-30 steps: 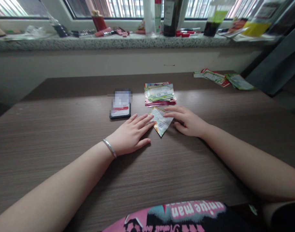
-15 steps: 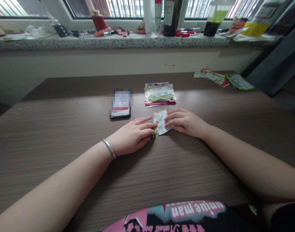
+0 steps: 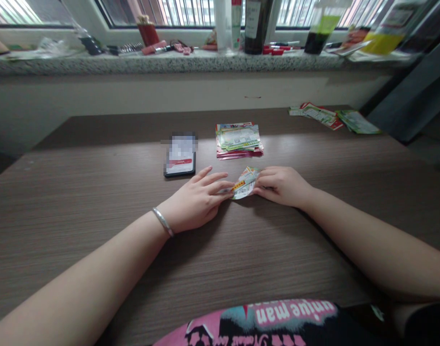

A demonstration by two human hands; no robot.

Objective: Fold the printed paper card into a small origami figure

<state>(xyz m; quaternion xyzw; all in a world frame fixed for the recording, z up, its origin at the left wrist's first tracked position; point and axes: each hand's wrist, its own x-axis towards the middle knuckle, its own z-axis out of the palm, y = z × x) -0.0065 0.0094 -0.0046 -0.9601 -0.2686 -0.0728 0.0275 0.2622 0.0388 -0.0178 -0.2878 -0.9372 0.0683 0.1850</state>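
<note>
A small printed wrapper point(image 3: 244, 187), white and green with an orange strip, lies creased and tilted on the table between my hands. My right hand point(image 3: 284, 186) has its fingers closed on the wrapper's right edge. From the other side, my left hand point(image 3: 196, 199) reaches in with fingers stretched and apart, its fingertips resting on the left end of the wrapper. The left thumb is mostly hidden under the hand. Just beyond the wrapper sits a stack of similar flat printed wrappers point(image 3: 239, 139), with red ones at the bottom.
A phone point(image 3: 181, 163), its screen blurred out, lies left of the stack. More wrappers point(image 3: 322, 115) are spread at the table's far right corner. Behind the table point(image 3: 97, 202), a granite windowsill point(image 3: 191, 65) carries bottles, a red cup with sticks and small items.
The wrapper has turned and creased, its orange strip now slanting across it. My right fingers have closed on its edge; my left fingers have lifted and spread slightly.
</note>
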